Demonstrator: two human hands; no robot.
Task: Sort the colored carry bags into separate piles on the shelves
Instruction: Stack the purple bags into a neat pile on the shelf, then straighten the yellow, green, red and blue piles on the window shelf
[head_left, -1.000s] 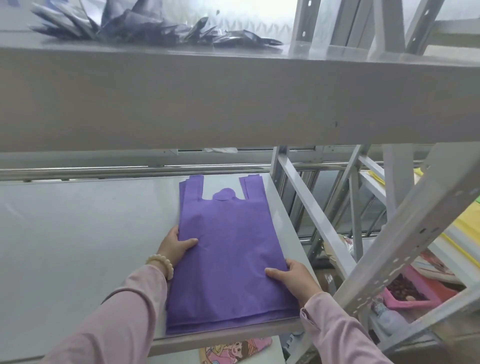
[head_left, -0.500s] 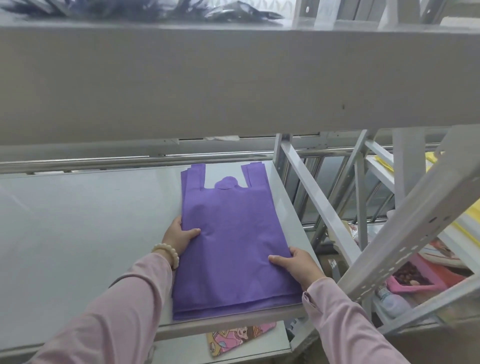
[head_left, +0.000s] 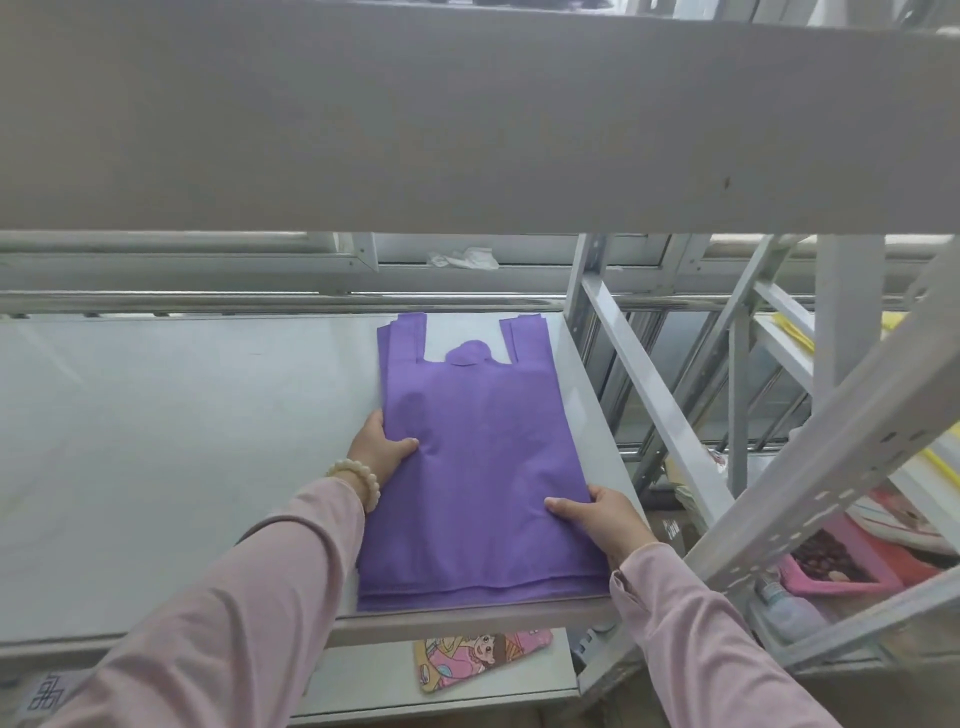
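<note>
A flat pile of purple carry bags (head_left: 478, 457) lies at the right end of the grey middle shelf (head_left: 182, 441), handles pointing away from me. My left hand (head_left: 376, 449) holds the pile's left edge, thumb on top and fingers tucked under. At the pile's lower right edge my right hand (head_left: 597, 519) grips it the same way, thumb lying on the fabric. Both arms are in pink sleeves, and a bead bracelet sits on my left wrist.
The upper shelf's thick front edge (head_left: 467, 130) spans the top of the view. Slanted grey rack struts (head_left: 810, 478) stand right of the pile. A cartoon-print bag (head_left: 478, 657) lies on the shelf below. Yellow bags (head_left: 795, 332) and a pink tray (head_left: 836, 566) sit on the right.
The view has tilted down, so the dark bags on the top shelf have left the frame. Both hands keep their hold on the purple pile.
</note>
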